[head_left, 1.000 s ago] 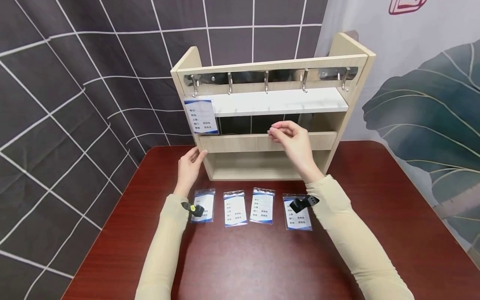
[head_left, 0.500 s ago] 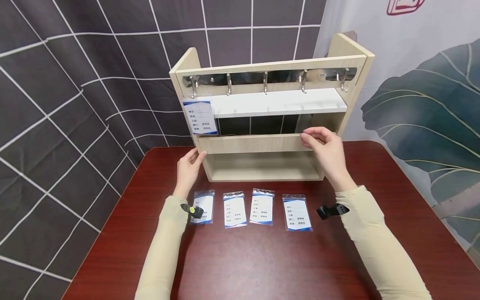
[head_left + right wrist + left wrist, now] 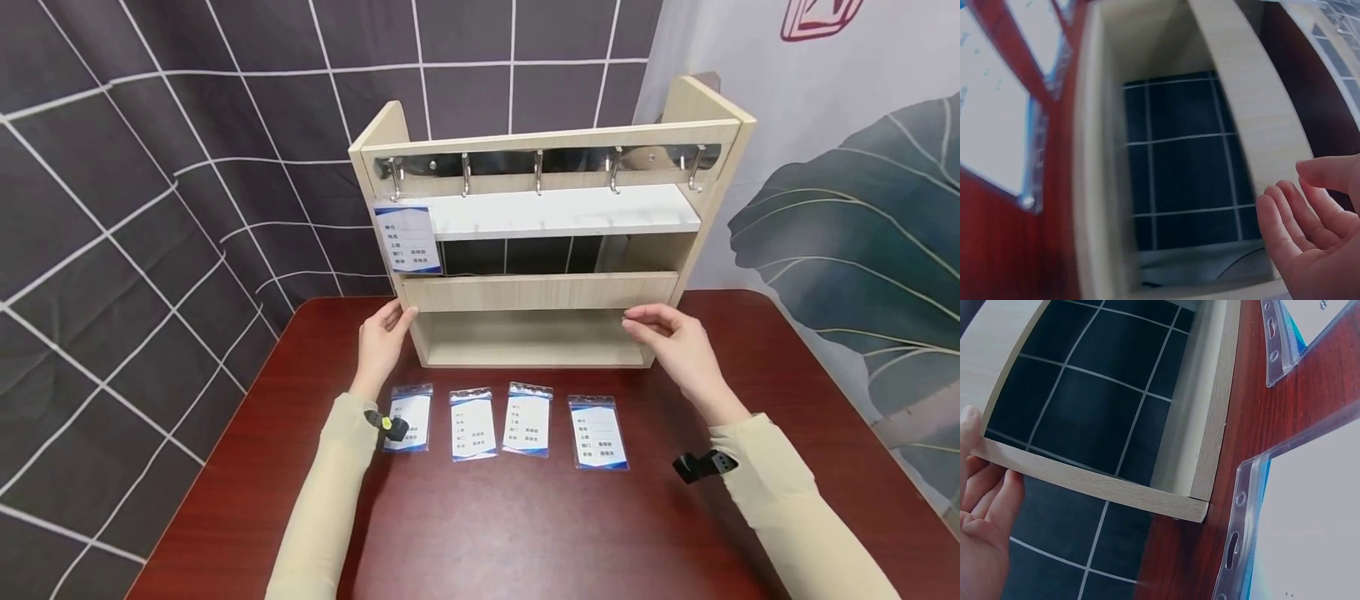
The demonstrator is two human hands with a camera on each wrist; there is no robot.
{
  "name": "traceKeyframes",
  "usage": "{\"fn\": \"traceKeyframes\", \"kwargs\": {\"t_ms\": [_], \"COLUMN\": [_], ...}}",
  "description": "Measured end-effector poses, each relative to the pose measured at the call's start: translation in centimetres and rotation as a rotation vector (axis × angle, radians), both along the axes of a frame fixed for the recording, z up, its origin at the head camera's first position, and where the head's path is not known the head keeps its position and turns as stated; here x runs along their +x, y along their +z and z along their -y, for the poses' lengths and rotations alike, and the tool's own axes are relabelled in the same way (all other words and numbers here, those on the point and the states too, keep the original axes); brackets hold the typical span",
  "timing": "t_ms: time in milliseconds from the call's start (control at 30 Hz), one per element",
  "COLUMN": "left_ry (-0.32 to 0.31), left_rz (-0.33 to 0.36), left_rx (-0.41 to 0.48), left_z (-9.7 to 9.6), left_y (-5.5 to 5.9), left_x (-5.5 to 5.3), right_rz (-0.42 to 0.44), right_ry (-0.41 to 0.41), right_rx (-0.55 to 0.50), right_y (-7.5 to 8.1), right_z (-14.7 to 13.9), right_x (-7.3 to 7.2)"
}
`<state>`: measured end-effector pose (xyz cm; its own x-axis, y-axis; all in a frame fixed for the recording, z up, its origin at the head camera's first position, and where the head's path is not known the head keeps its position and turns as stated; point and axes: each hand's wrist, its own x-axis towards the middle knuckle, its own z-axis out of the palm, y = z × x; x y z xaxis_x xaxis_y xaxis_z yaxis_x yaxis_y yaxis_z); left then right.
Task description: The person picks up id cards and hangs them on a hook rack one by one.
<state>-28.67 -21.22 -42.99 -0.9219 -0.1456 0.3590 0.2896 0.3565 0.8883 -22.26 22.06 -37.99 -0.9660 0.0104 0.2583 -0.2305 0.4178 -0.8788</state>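
A light wooden rack (image 3: 540, 293) with a metal hook strip (image 3: 502, 163) stands on the table. On its leftmost hook hangs a badge holder (image 3: 408, 242) with a white and blue card. My left hand (image 3: 381, 346) grips the lower left side panel; in the left wrist view, the thumb and fingers lie on either side of that panel (image 3: 1097, 481). My right hand (image 3: 678, 346), fingers loosely curled and holding nothing, is in front of the rack's lower right part. In the right wrist view, the right hand (image 3: 1322, 225) shows its thumb apart from the fingers, near the crossbar (image 3: 1260, 94).
Several badge holders lie in a row on the red-brown table (image 3: 480, 533) before the rack, among them a leftmost one (image 3: 411, 412) partly behind the left wrist camera and a rightmost one (image 3: 597, 433). A dark gridded curtain (image 3: 187, 208) hangs behind and to the left.
My right hand has moved right and down, from in front of the rack's middle to its lower right side. The left hand keeps its grip on the side panel.
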Motion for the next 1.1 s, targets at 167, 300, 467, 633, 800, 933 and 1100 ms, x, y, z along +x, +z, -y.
{"fn": "traceKeyframes", "kwargs": {"t_ms": [167,300,467,633,800,933,1100], "left_ry": [-0.004,-0.002,0.0,0.006,0.004,0.002,0.002], "left_rz": [0.001,0.014,0.022,0.023,0.017,0.017,0.024], "left_rx": [0.001,0.0,-0.002,-0.012,-0.026,-0.031,-0.031], "left_z": [0.1,0.0,0.0,0.0,0.1,0.1,0.1], "left_y": [-0.1,0.1,0.3,0.3,0.3,0.5,0.6], "left_x": [0.0,0.1,0.1,0.2,0.2,0.2,0.2], "right_rz": [0.028,0.022,0.062,0.107,0.139,0.138,0.142], "right_ry": [0.002,0.011,0.055,0.133,0.191,0.25,0.302], "right_rx": [0.121,0.235,0.331,0.369,0.401,0.43,0.462], "right_y": [-1.5,-2.7,-4.1,-5.3,-6.3,-7.0,-7.6], "right_z": [-0.8,-1.3,-2.0,-2.3,-2.2,-1.8,-1.5], "right_x": [0.5,0.4,0.4,0.3,0.2,-0.1,-0.3]}}
